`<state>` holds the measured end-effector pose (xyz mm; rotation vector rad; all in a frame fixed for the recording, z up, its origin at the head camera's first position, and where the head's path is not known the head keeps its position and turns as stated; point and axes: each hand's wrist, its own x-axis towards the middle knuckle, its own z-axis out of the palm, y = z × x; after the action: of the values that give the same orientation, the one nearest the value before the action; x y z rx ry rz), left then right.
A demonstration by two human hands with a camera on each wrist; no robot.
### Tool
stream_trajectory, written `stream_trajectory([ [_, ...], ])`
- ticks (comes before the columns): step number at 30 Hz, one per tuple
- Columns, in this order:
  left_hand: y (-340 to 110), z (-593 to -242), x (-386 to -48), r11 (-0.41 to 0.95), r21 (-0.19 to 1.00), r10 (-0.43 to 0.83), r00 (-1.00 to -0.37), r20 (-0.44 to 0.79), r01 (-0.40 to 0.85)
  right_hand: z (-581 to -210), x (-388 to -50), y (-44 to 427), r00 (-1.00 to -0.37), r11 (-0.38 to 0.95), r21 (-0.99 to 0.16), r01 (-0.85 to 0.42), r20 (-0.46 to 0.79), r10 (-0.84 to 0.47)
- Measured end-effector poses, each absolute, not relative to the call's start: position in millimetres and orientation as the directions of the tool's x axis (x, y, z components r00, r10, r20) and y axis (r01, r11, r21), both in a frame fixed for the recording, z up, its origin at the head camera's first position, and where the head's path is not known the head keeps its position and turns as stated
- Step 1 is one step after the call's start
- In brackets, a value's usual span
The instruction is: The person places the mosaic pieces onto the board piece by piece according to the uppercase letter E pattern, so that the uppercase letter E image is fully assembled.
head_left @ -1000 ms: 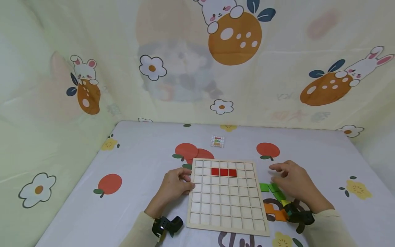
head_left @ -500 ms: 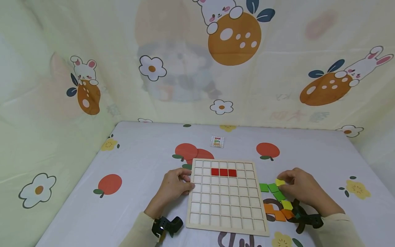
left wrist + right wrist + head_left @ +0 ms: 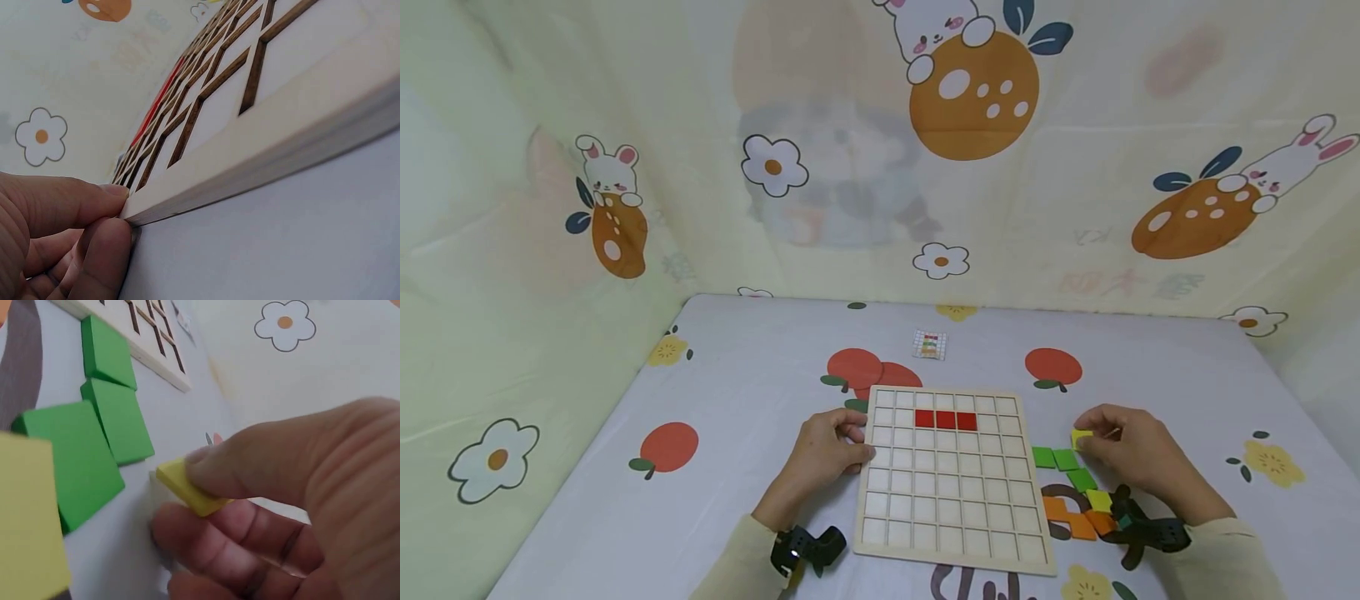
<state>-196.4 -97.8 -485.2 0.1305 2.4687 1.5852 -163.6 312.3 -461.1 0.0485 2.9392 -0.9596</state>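
A wooden grid board (image 3: 955, 492) lies on the table, with several red tiles (image 3: 946, 419) side by side in its second row from the back. At the board's left edge, my left hand (image 3: 826, 450) holds the rim (image 3: 187, 187) between thumb and fingers. To the right of the board, my right hand (image 3: 1138, 454) pinches a yellow tile (image 3: 190, 487) between thumb and fingers. Beside that hand lie several green tiles (image 3: 1065, 460), another yellow tile (image 3: 1098, 500) and several orange tiles (image 3: 1081, 526).
A small printed card (image 3: 929, 344) with a coloured grid pattern lies behind the board. The tablecloth (image 3: 760, 350) carries fruit and flower prints, and a patterned curtain (image 3: 850, 275) hangs behind the table. Each wrist wears a black camera (image 3: 807, 548).
Over the last second my right hand has taken hold of a yellow tile and shifted slightly right, uncovering other tiles. My left hand has stayed on the board's edge.
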Motion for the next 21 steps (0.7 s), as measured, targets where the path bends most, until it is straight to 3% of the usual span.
stream_trajectory([
  [10,-97,-485,-196,0.424,0.905,0.184,-0.976,-0.119,-0.031,-453,-170,294,-0.996,0.747,-0.663,0.057,-0.084,0.001],
  [21,-98,-483,-196,0.418,0.907,0.187,-0.974,-0.130,-0.041,-449,-177,263,-0.995,0.722,-0.692,-0.028,-0.048,-0.085],
])
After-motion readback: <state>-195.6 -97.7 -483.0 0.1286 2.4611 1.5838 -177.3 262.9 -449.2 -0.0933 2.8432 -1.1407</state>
